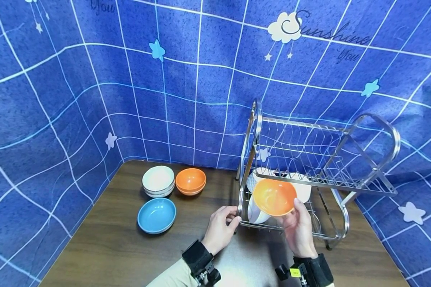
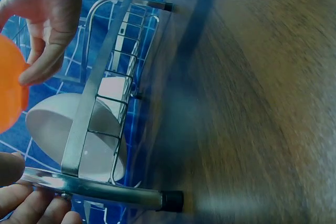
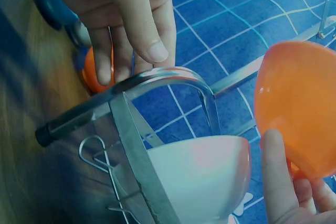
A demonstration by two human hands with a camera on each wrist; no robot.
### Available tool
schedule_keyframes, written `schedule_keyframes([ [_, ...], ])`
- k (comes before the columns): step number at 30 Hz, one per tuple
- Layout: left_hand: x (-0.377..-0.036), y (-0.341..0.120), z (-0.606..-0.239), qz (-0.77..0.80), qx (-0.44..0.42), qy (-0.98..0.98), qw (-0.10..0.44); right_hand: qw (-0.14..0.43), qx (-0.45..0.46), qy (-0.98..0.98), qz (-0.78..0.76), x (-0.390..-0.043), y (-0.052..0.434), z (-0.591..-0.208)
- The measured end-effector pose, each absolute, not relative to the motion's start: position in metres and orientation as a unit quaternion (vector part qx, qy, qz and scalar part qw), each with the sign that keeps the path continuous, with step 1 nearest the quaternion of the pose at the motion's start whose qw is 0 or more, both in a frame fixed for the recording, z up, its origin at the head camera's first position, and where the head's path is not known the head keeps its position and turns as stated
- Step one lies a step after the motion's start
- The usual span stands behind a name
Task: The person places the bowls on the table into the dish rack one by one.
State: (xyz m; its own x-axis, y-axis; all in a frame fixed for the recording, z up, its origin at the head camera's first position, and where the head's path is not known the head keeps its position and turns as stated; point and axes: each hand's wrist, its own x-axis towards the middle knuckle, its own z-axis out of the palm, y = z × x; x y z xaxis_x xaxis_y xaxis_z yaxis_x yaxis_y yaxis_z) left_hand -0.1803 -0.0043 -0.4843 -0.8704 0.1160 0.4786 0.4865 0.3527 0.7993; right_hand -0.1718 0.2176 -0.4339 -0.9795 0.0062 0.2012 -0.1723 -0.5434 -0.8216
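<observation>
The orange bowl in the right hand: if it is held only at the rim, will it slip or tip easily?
The orange bowl looks smooth and glossy, so it is probably somewhat slippery. The right hand holds it tilted by its lower edge with the thumb over the rim, so it may pivot if the hold loosens. It seems rigid, likely plastic or ceramic; its weight cannot be judged.
</observation>
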Motion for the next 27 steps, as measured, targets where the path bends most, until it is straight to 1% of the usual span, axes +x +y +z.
schedule_keyframes([
  [10, -0.185, 0.002, -0.490, -0.553, -0.176, -0.793, 0.187, 0.142, -0.039, -0.480, 0.865, -0.174, 0.215, -0.428],
  [13, -0.185, 0.002, -0.491, -0.550, -0.174, -0.794, 0.193, 0.178, -0.068, -0.490, 0.851, -0.175, 0.214, -0.429],
  [19, -0.186, 0.003, -0.491, -0.547, -0.175, -0.795, 0.196, 0.254, -0.072, -0.526, 0.809, -0.181, 0.216, -0.438],
  [23, -0.186, 0.003, -0.491, -0.547, -0.172, -0.796, 0.194, 0.306, -0.078, -0.594, 0.740, -0.183, 0.218, -0.445],
  [27, -0.186, 0.004, -0.491, -0.545, -0.171, -0.797, 0.196, 0.313, -0.112, -0.673, 0.660, -0.183, 0.219, -0.450],
])
